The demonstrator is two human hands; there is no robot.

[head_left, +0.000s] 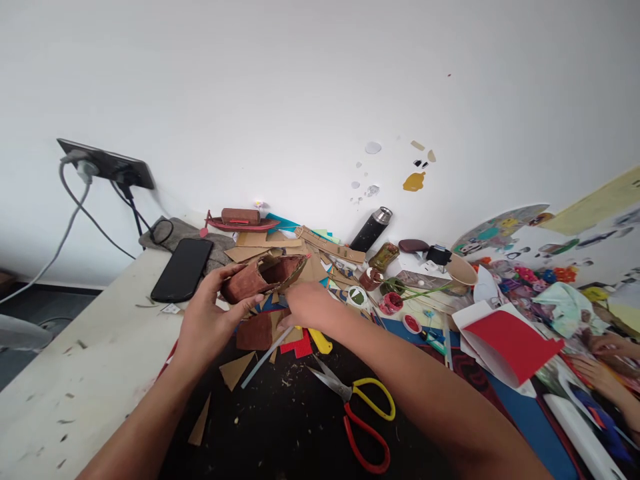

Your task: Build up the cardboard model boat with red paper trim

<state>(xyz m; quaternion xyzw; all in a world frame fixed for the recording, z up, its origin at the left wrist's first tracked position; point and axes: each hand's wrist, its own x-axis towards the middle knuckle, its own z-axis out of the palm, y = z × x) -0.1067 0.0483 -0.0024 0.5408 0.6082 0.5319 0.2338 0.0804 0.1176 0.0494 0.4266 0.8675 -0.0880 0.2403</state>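
Note:
My left hand (213, 317) grips a reddish-brown painted cardboard model (247, 283), hollow and open at its right end, with fingers behind and thumb in front. Just right of it, my right hand (310, 305) is bent down with its fingers curled and mostly hidden. A translucent glue stick (267, 357) slants out below that hand; whether the fingers hold it is not clear. Under the hands are a flat brown-painted piece (254, 332), a red corrugated piece (299, 345) and a yellow-handled cutter (321, 341). Scissors (353, 393) with yellow and red handles lie open nearby.
Cardboard scraps (270, 243) pile up toward the wall, beside a small brown boat model (243, 220). A black phone (183, 270) lies left. A black flask (371, 229), paint jars (391, 303) and red paper (515, 343) are right. Another person's hands (600, 373) show far right.

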